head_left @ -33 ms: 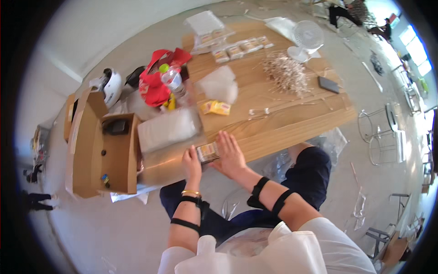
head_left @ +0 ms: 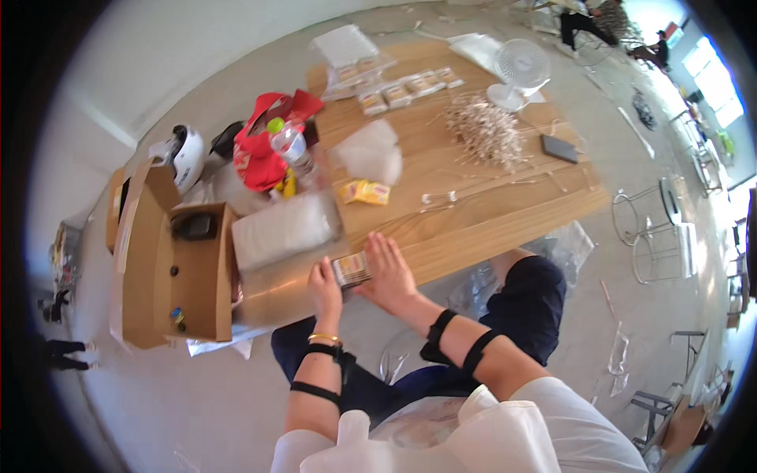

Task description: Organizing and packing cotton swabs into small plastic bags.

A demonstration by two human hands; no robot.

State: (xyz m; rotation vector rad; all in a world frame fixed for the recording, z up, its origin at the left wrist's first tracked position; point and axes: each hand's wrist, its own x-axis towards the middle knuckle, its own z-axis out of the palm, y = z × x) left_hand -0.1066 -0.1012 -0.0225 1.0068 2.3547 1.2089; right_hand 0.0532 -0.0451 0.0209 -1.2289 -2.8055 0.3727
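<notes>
A wooden table (head_left: 473,229) runs away from the seated person, with a metal surface (head_left: 288,293) adjoining at its left. A fan (head_left: 522,67), a heap of thin sticks (head_left: 485,130) and a dark slab (head_left: 558,148) lie toward the right; a row of small packs (head_left: 397,95) is near the far end. On the left are a clear-wrapped bundle (head_left: 284,229), a bottle (head_left: 290,146), a red bag (head_left: 259,162), a helmet (head_left: 188,158) and an open carton (head_left: 142,268). Pale floor (head_left: 512,339) spreads all round, with stools (head_left: 662,236) at the right and bright windows (head_left: 710,75) beyond.

The yellow packets (head_left: 365,191) and the bottle's label carry print too small to make out.

The pack (head_left: 352,269) is at the table's near edge, between the two hands; whether it rests there or is lifted cannot be told. The left hand (head_left: 326,288) has its fingers against the left end, but how firmly they close cannot be seen. The right hand (head_left: 389,276) lies flat at the right end, fingers straight and pointing forward. Both forearms wear black straps (head_left: 477,353).
</notes>
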